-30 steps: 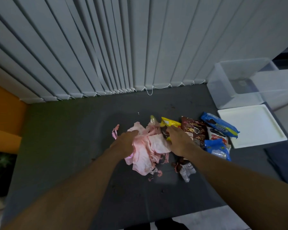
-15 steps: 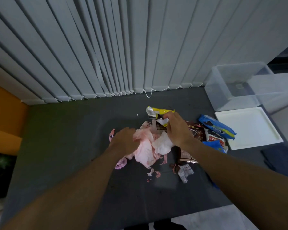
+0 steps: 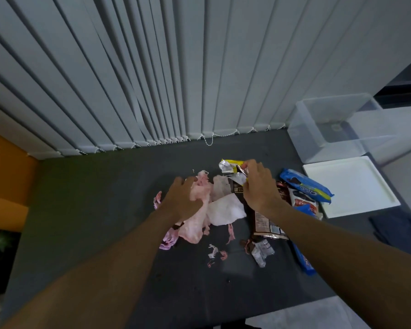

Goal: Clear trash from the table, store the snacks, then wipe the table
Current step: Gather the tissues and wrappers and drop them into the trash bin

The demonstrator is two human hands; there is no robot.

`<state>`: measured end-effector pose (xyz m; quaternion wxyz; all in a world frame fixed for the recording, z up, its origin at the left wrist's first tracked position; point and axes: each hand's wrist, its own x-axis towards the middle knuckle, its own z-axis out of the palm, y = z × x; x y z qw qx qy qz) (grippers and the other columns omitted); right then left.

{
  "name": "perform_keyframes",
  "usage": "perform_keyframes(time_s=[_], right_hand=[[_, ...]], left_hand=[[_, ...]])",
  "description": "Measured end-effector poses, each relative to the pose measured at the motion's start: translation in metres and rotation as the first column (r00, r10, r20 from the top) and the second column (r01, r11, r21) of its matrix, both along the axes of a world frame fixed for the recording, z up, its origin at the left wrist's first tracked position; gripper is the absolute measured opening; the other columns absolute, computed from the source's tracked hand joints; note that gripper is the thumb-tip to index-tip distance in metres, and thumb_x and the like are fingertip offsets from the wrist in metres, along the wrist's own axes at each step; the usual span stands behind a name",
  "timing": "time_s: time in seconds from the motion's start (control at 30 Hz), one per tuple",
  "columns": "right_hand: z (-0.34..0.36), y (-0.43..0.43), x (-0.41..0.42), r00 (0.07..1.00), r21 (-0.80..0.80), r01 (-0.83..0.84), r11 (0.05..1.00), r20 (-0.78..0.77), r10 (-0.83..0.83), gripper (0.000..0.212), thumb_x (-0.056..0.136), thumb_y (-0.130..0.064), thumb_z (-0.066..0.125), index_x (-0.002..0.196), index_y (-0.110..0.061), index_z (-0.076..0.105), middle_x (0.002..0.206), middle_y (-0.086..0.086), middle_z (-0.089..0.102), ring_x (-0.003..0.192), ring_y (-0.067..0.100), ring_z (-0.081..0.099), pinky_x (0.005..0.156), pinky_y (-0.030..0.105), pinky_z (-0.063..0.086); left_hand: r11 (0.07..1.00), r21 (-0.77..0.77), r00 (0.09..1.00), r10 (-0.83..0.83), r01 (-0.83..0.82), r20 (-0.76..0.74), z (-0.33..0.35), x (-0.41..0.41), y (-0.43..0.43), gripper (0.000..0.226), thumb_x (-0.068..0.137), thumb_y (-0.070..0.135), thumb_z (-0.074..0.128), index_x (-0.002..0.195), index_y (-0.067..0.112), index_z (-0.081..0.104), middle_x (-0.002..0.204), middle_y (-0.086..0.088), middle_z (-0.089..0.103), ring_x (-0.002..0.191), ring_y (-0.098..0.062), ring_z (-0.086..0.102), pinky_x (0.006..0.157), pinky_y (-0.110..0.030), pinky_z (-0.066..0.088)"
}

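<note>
Right grip: the right grip (image 3: 259, 186) is pinching the crinkled yellow wrapper (image 3: 228, 166) by its near end. The silver inside is showing, over at the far side of the mess.
Left grip: the left grip (image 3: 183, 199) rests on top of the pink tissue pile (image 3: 195, 226). Fingers look fairly straight and spread, just lying on it as far as I can see.
Trash: the pink tissue pile sits mid tabletop (image 3: 100, 205), with a white tissue (image 3: 226, 211) touching its right side. A few little pink scraps (image 3: 217, 254) lie just in front, and there's a small clear wrapper (image 3: 261, 254) near those.
Snacks: a brown snack bag (image 3: 268, 225) lies partly under the right wrist. Just right of it is a blue cookie pack (image 3: 306, 188) with a red-and-white pack (image 3: 304, 203) tucked against it. Another blue pack (image 3: 304, 261) pokes out from beneath the right forearm.
Storage: a clear plastic box (image 3: 328, 138) stands at the far right of the tabletop, with a white tray (image 3: 356, 186) flat just in front of it.
Cloth: a dark cloth (image 3: 399, 230) sits by the right edge, just this side of the tray.
Backdrop: grey vertical blinds (image 3: 152, 79) hang along the far edge.
</note>
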<state>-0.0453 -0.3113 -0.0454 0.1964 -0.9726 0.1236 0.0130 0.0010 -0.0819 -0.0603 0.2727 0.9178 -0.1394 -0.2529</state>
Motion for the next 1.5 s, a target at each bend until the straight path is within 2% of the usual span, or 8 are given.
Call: perform_keyframes(time_s=[0.2, 0.3, 0.5, 0.67, 0.8, 0.97, 1.2, 1.5], right_hand=[[-0.02, -0.009, -0.014, 0.999, 0.003, 0.018, 1.0, -0.045, -0.018, 0.047, 0.089, -0.005, 0.062, 0.127, -0.022, 0.04, 0.122, 0.01, 0.052, 0.112, 0.026, 0.049, 0.095, 0.042, 0.048], [-0.031, -0.011, -0.019, 0.997, 0.003, 0.031, 1.0, -0.073, -0.031, 0.048, 0.088, -0.008, 0.064, 0.127, -0.024, 0.039, 0.125, 0.008, 0.051, 0.114, 0.025, 0.048, 0.097, 0.043, 0.048], [-0.041, -0.017, -0.027, 0.997, 0.007, 0.046, 0.999, -0.067, -0.046, 0.047, 0.09, -0.006, 0.06, 0.131, -0.02, 0.04, 0.124, 0.009, 0.051, 0.112, 0.026, 0.047, 0.093, 0.043, 0.048], [-0.04, -0.02, -0.028, 0.998, 0.006, 0.046, 0.999, -0.051, -0.046, 0.048, 0.09, -0.008, 0.061, 0.132, -0.021, 0.04, 0.127, 0.01, 0.052, 0.115, 0.026, 0.048, 0.095, 0.043, 0.049], [-0.033, -0.017, -0.023, 0.995, 0.007, 0.06, 0.998, -0.083, -0.06, 0.051, 0.092, -0.013, 0.064, 0.135, -0.023, 0.039, 0.133, 0.007, 0.05, 0.121, 0.023, 0.047, 0.1, 0.039, 0.048], [-0.025, -0.006, -0.013, 0.995, 0.011, 0.007, 1.0, -0.095, -0.006, 0.051, 0.091, -0.011, 0.062, 0.135, -0.022, 0.038, 0.131, 0.009, 0.05, 0.118, 0.024, 0.047, 0.098, 0.04, 0.048], [-0.027, 0.014, -0.005, 0.995, 0.039, -0.05, 0.998, -0.082, 0.053, 0.05, 0.092, -0.01, 0.061, 0.136, -0.019, 0.038, 0.127, 0.011, 0.052, 0.114, 0.025, 0.049, 0.093, 0.04, 0.049], [-0.044, 0.03, -0.001, 0.99, 0.034, -0.096, 0.995, -0.097, 0.099, 0.047, 0.088, -0.006, 0.06, 0.13, -0.02, 0.041, 0.121, 0.013, 0.053, 0.11, 0.029, 0.049, 0.089, 0.049, 0.049]], left_hand=[[0.946, 0.229, 0.973, -0.223, 0.231, -0.063, -0.036, -0.001, -0.018, 0.127, 0.065, 0.07, 0.078, 0.158, 0.044, -0.004, 0.166, 0.0, -0.015, 0.152, -0.04, -0.009, 0.119, -0.064, 0.015], [0.918, 0.264, 0.955, -0.292, 0.295, -0.052, -0.053, -0.002, -0.032, 0.133, 0.063, 0.07, 0.08, 0.156, 0.045, -0.01, 0.164, 0.001, -0.029, 0.153, -0.038, -0.009, 0.116, -0.068, 0.014], [0.88, 0.338, 0.931, -0.365, 0.334, 0.029, -0.067, -0.005, -0.051, 0.099, 0.077, 0.056, 0.076, 0.156, 0.039, 0.02, 0.166, -0.004, 0.016, 0.147, -0.038, 0.023, 0.113, -0.058, 0.031], [0.964, 0.172, 0.961, -0.23, 0.203, 0.153, -0.059, -0.003, -0.049, 0.043, 0.084, 0.046, 0.066, 0.117, 0.018, 0.068, 0.125, -0.005, 0.062, 0.114, -0.029, 0.057, 0.095, -0.043, 0.049], [0.997, 0.049, 0.996, -0.069, 0.066, 0.058, -0.042, 0.004, -0.031, 0.05, 0.083, 0.032, 0.074, 0.127, 0.013, 0.06, 0.124, -0.004, 0.059, 0.116, -0.025, 0.057, 0.093, -0.032, 0.045], [1.0, -0.001, 0.998, 0.005, -0.005, 0.063, -0.02, 0.01, -0.001, 0.031, 0.087, 0.018, 0.066, 0.118, 0.024, 0.067, 0.122, -0.003, 0.069, 0.113, -0.027, 0.063, 0.099, -0.042, 0.05], [0.989, 0.108, 0.995, 0.099, -0.102, 0.032, -0.001, -0.003, 0.037, 0.038, 0.076, 0.041, 0.072, 0.107, 0.018, 0.072, 0.106, -0.003, 0.07, 0.1, -0.028, 0.064, 0.085, -0.035, 0.049], [0.965, 0.233, 0.991, -0.103, 0.12, -0.085, -0.032, -0.024, 0.075, 0.065, 0.052, 0.038, 0.092, 0.108, 0.019, 0.064, 0.108, 0.011, 0.047, 0.109, -0.017, 0.053, 0.09, -0.037, 0.053]])
